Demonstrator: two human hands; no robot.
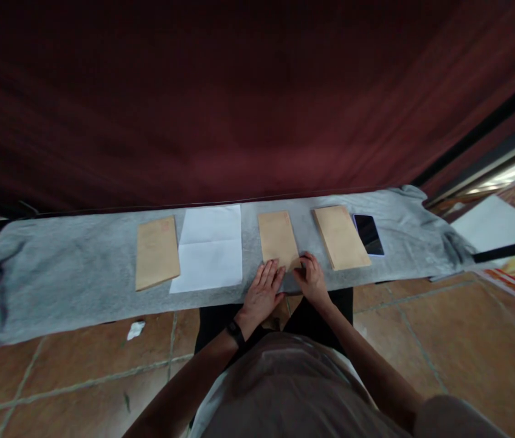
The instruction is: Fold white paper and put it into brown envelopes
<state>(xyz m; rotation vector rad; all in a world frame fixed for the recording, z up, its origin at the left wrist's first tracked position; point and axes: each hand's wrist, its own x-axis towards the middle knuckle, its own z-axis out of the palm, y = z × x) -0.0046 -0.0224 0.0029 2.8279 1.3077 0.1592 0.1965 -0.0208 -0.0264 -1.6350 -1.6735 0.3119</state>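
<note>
Nearest the camera, the person's shirt (303,389) fills six o'clock, directions being taken from the middle envelope. Left to right, a white scrap (135,330) lies on the tiled floor at eight o'clock. On the grey cloth-covered desk (75,261), at nine o'clock, rest a left envelope (157,252), brown with a faint red mark, and a creased white sheet (210,248) meeting its lower right corner. At seven o'clock, the left-hand grip (264,291) is open, fingers outstretched on the near edge of the brown middle envelope (278,236). Between four and five o'clock, the right-hand grip (312,278) curls at that envelope's near right corner; whether it pinches, I cannot tell. At three o'clock lie a thick brown stack (342,237) and, just beside it, a dark-screened phone (369,233).
</note>
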